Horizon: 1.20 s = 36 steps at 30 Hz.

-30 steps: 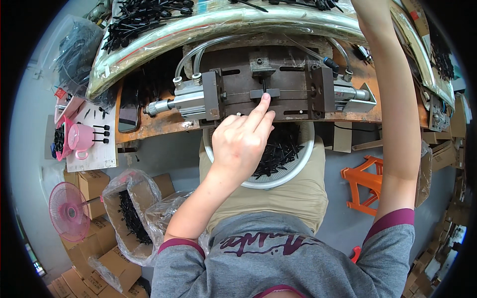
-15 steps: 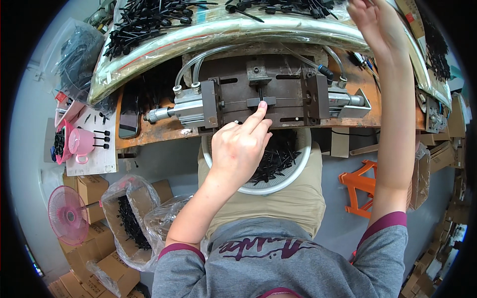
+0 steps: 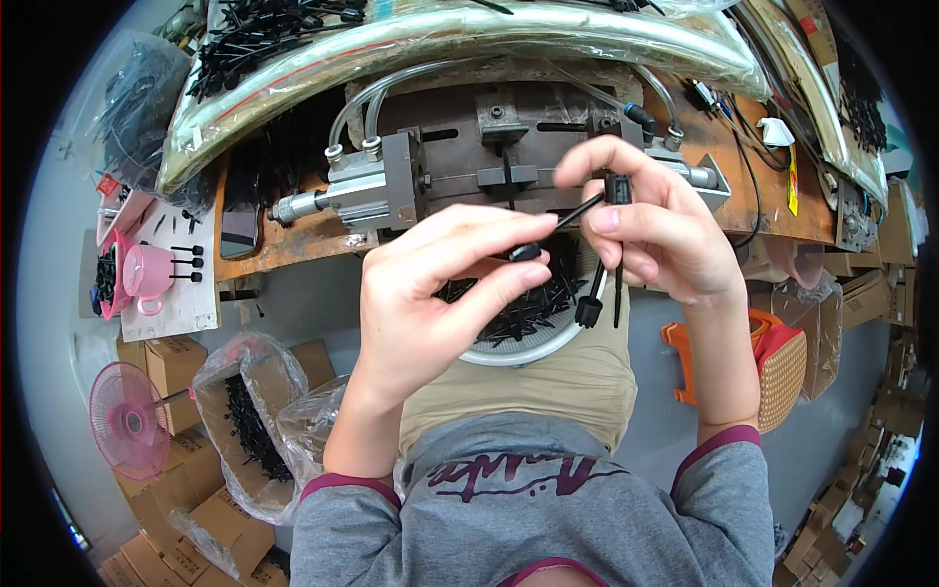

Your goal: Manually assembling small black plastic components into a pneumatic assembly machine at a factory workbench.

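Above my lap, my left hand (image 3: 416, 303) pinches the round head of a black plastic stemmed piece (image 3: 525, 252) between thumb and fingers. Its thin stem slants up toward my right hand (image 3: 670, 220), whose fingers are closed on several similar black stemmed pieces (image 3: 617, 189); some heads and stems hang below the fingers. Just beyond both hands lies a dark metal fixture (image 3: 455, 157) with an air cylinder on each side. A small block (image 3: 507, 177) with a dark rod sits at its middle. The right cylinder is partly hidden by my right hand.
A white basin (image 3: 533, 354) of black pieces rests on my lap. More pieces heap on the plastic-covered ledge (image 3: 469, 44) behind the fixture. Clear air hoses (image 3: 367, 103) arch over it. To the left are a pink cup (image 3: 149, 269) and pink fan (image 3: 127, 419); an orange stool (image 3: 685, 362) stands right.
My right hand has come down from the far-right ledge, now holding several black pieces. My left hand has drawn back from the fixture's middle block and pinches one piece.
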Tool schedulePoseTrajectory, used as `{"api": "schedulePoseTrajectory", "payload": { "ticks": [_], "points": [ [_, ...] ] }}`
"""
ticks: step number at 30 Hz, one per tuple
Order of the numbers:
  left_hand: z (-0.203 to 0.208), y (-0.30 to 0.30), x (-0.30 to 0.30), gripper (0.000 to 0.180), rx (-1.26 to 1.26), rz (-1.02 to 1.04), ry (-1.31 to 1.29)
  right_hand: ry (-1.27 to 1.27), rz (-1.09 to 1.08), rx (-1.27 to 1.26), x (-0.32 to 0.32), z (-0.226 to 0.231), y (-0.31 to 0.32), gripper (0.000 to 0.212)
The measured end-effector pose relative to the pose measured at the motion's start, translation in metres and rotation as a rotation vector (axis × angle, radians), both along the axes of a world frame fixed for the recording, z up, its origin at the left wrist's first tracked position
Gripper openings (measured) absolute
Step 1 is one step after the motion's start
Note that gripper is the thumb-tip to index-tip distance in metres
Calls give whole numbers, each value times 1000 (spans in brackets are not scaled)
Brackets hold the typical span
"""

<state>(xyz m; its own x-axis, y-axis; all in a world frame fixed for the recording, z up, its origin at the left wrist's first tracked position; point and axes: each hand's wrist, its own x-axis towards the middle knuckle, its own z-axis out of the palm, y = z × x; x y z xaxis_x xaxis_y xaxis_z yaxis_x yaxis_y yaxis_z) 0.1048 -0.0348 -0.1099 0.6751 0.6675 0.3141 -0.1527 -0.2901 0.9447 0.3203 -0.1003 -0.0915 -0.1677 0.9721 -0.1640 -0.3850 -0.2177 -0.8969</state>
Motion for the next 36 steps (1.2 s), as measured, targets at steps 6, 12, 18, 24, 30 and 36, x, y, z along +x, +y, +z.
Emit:
{"api": "schedulePoseTrajectory", "payload": {
  "ticks": [6,12,18,24,30,36],
  "points": [
    [-11,-8,-4,31,320,222,110,39,-364,177,6,-9,-4,45],
    [-51,0,10,27,772,366,395,-58,-421,206,0,-7,-13,33],
    [-48,4,18,25,903,392,546,-111,-437,213,2,-9,-20,23],
    [-50,7,19,25,875,385,516,-23,-435,178,3,-13,-20,19],
    [-48,7,18,27,852,365,549,96,-416,134,-2,-17,-15,18],
    [-24,-2,14,58,292,104,124,191,-355,96,-11,-23,-13,18]
  ]
}}
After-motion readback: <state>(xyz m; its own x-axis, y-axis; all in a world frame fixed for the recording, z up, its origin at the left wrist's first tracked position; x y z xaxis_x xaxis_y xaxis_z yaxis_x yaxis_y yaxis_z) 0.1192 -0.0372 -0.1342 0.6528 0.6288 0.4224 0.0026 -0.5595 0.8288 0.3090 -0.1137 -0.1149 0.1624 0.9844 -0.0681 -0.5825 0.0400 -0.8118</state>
